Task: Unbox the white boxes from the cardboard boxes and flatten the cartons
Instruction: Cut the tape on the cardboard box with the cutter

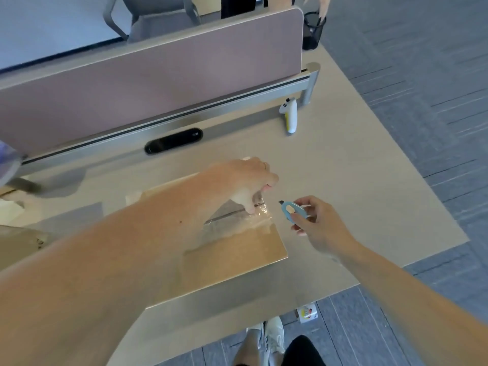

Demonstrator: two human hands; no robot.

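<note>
A brown cardboard carton (237, 252) lies flat on the beige desk (356, 180), sealed along its middle seam with clear tape (237, 220). My left hand (245, 183) reaches across the carton and its fingertips press down on the taped seam at the far right end. My right hand (317, 223) hovers just right of the carton and grips a small light-blue box cutter (291, 211), whose short blade points left toward the seam. No white box is visible.
A mauve divider panel (158, 80) runs along the desk's far edge, with a black oval cable port (174, 140) below it. A white and yellow controller (290, 116) lies at the back right. More cardboard (21, 241) sits at the left edge. Another person's hand (320, 3) reaches into a black mesh cup (313, 30).
</note>
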